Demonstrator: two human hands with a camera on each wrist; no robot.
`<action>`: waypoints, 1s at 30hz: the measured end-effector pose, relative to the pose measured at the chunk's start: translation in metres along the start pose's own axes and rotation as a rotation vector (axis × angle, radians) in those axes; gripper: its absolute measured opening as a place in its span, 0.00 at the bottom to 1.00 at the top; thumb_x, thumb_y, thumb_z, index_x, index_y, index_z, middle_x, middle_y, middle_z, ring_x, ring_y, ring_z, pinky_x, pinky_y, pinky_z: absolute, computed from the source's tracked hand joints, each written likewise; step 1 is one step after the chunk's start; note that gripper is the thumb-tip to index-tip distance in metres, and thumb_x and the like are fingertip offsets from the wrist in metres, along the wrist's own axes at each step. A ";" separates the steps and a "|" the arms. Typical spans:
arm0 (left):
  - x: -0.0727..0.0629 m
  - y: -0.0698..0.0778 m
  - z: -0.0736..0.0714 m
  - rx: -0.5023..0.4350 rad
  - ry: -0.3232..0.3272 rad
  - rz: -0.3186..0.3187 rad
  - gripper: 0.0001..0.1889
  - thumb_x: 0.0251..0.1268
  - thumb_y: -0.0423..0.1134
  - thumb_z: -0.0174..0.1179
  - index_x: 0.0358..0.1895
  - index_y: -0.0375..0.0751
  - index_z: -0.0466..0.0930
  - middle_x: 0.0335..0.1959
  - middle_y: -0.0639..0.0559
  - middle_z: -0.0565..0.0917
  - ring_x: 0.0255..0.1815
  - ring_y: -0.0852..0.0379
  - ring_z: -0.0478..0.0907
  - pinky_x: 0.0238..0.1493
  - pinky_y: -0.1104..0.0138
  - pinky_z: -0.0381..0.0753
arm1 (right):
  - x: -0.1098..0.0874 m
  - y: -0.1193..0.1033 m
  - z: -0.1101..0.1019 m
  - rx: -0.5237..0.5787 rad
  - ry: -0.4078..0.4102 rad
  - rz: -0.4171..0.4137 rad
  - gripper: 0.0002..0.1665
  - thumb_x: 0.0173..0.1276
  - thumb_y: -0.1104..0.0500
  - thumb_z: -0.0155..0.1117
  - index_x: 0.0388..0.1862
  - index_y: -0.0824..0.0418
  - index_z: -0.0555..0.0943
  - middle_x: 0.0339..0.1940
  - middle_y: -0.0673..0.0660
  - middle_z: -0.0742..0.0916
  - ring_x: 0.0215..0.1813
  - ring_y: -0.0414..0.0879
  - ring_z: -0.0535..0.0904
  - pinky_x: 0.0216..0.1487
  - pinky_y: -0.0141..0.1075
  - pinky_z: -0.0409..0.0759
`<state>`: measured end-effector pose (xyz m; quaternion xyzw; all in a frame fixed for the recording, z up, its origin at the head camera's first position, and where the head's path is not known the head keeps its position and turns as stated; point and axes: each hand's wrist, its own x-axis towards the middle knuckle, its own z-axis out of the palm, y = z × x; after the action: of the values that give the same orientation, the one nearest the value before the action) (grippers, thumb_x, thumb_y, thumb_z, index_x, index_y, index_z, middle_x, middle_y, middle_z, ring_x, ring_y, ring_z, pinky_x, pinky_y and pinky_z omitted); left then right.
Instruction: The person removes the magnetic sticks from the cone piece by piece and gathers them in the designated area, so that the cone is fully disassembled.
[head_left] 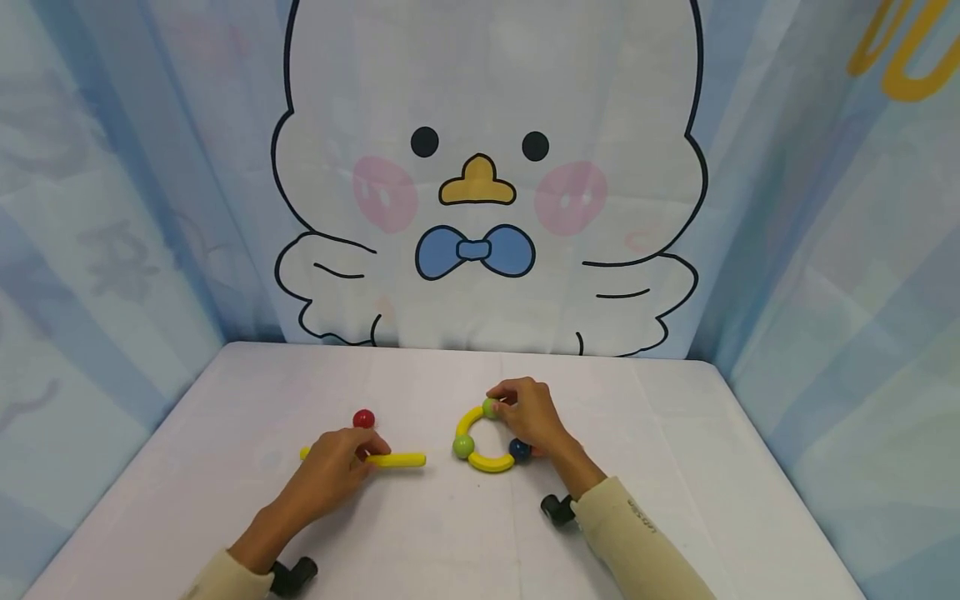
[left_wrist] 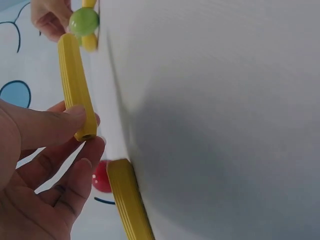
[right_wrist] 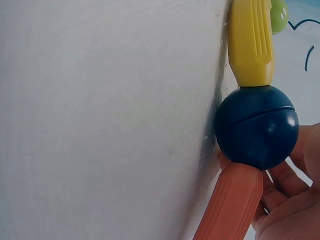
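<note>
On a white table (head_left: 637, 433) lies a partly visible ring of glossy, plastic-looking balls and ribbed, curved rods (head_left: 491, 463), the landmark here. At its left side sits a lime-green ball (head_left: 462, 447), and at its near right a navy-blue ball (right_wrist: 256, 127) joined to an orange-red ribbed rod (right_wrist: 231, 202). The right hand (head_left: 529, 412) pinches the lime-green ball at the ring's far side (head_left: 490, 408) and hides the ring's right part, so whether it closes there cannot be told. Left of the ring, apart from the right hand, the left hand (head_left: 337, 465) grips a yellow ribbed rod (head_left: 399, 459) between thumb and fingers. Farther left of the ring are a glossy red ball (head_left: 363, 418) and a second yellow ribbed rod (left_wrist: 131, 202). Behind the ring hangs a pale cloth backdrop (head_left: 480, 317) with a cartoon bird.
</note>
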<state>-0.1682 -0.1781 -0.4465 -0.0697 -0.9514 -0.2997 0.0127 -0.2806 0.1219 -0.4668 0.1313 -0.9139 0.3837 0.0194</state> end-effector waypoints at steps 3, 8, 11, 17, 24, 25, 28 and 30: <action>-0.007 -0.008 -0.004 0.011 -0.006 -0.017 0.14 0.59 0.24 0.75 0.42 0.49 0.90 0.39 0.59 0.89 0.40 0.60 0.78 0.53 0.59 0.87 | 0.000 0.000 0.000 0.001 -0.001 -0.001 0.11 0.73 0.63 0.72 0.51 0.55 0.92 0.45 0.50 0.93 0.51 0.48 0.86 0.57 0.46 0.85; -0.019 -0.019 -0.010 0.012 -0.027 -0.021 0.16 0.58 0.22 0.74 0.41 0.49 0.89 0.39 0.61 0.88 0.39 0.61 0.78 0.48 0.64 0.87 | -0.001 -0.001 0.000 0.003 0.002 0.004 0.11 0.73 0.63 0.72 0.51 0.56 0.92 0.45 0.50 0.93 0.50 0.47 0.86 0.58 0.47 0.85; -0.024 -0.025 -0.012 0.021 -0.043 -0.022 0.16 0.57 0.22 0.74 0.41 0.49 0.89 0.40 0.61 0.88 0.39 0.62 0.78 0.46 0.65 0.86 | -0.001 -0.001 0.000 0.001 0.002 0.011 0.11 0.73 0.63 0.72 0.51 0.55 0.92 0.44 0.50 0.93 0.50 0.47 0.86 0.59 0.47 0.85; -0.031 -0.034 -0.018 0.055 -0.093 -0.048 0.17 0.58 0.23 0.75 0.42 0.51 0.87 0.41 0.61 0.86 0.39 0.62 0.77 0.47 0.65 0.85 | -0.002 -0.001 0.000 -0.003 0.004 0.018 0.10 0.73 0.63 0.72 0.51 0.55 0.92 0.44 0.50 0.93 0.50 0.46 0.86 0.57 0.46 0.85; -0.033 -0.038 -0.023 0.081 -0.146 -0.083 0.16 0.58 0.24 0.74 0.41 0.51 0.87 0.38 0.63 0.86 0.39 0.63 0.78 0.49 0.63 0.85 | -0.002 -0.003 0.000 0.001 0.001 0.027 0.11 0.73 0.63 0.72 0.51 0.54 0.92 0.44 0.50 0.93 0.50 0.47 0.86 0.54 0.44 0.86; -0.033 -0.038 -0.023 0.081 -0.151 -0.087 0.16 0.58 0.24 0.74 0.41 0.51 0.87 0.38 0.63 0.86 0.39 0.63 0.78 0.49 0.63 0.85 | -0.002 -0.003 0.000 0.001 0.000 0.026 0.11 0.73 0.63 0.72 0.51 0.54 0.92 0.44 0.50 0.93 0.50 0.47 0.86 0.54 0.44 0.86; -0.033 -0.039 -0.023 0.081 -0.157 -0.094 0.16 0.58 0.24 0.74 0.41 0.51 0.87 0.38 0.63 0.86 0.39 0.63 0.78 0.49 0.62 0.85 | -0.003 -0.003 0.000 0.002 0.001 0.024 0.11 0.73 0.63 0.72 0.51 0.55 0.92 0.45 0.50 0.93 0.50 0.47 0.86 0.53 0.43 0.86; -0.033 -0.039 -0.024 0.085 -0.161 -0.092 0.16 0.58 0.24 0.75 0.41 0.51 0.87 0.38 0.63 0.87 0.40 0.63 0.78 0.50 0.61 0.85 | -0.003 -0.003 0.000 0.002 0.001 0.026 0.11 0.73 0.63 0.72 0.51 0.55 0.92 0.45 0.50 0.93 0.50 0.47 0.86 0.53 0.43 0.86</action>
<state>-0.1416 -0.2276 -0.4510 -0.0490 -0.9634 -0.2527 -0.0745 -0.2770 0.1203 -0.4650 0.1191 -0.9151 0.3851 0.0147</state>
